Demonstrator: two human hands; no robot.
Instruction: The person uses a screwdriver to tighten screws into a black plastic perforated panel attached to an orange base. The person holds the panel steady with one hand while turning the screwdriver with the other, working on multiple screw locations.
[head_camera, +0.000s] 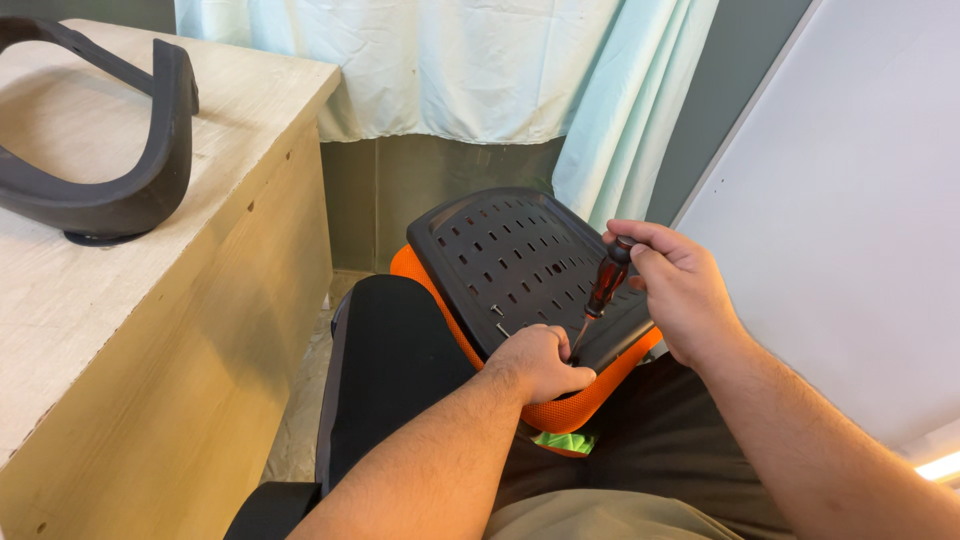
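Your right hand (678, 290) is closed around a dark red-handled screwdriver (606, 283), tip angled down onto the black perforated seat pan (505, 262) of an orange mesh cushion (560, 405) resting on your lap. Your left hand (540, 362) is curled tight over the pan's near edge, beside the tip.

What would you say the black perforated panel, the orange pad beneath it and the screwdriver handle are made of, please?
The black perforated panel looks like moulded plastic: matt, rigid, with regular slots. The orange pad seems to be mesh fabric over padding, judging by its fine weave and soft rounded edge. The dark red screwdriver handle, held in the right hand, appears to be translucent glossy plastic.
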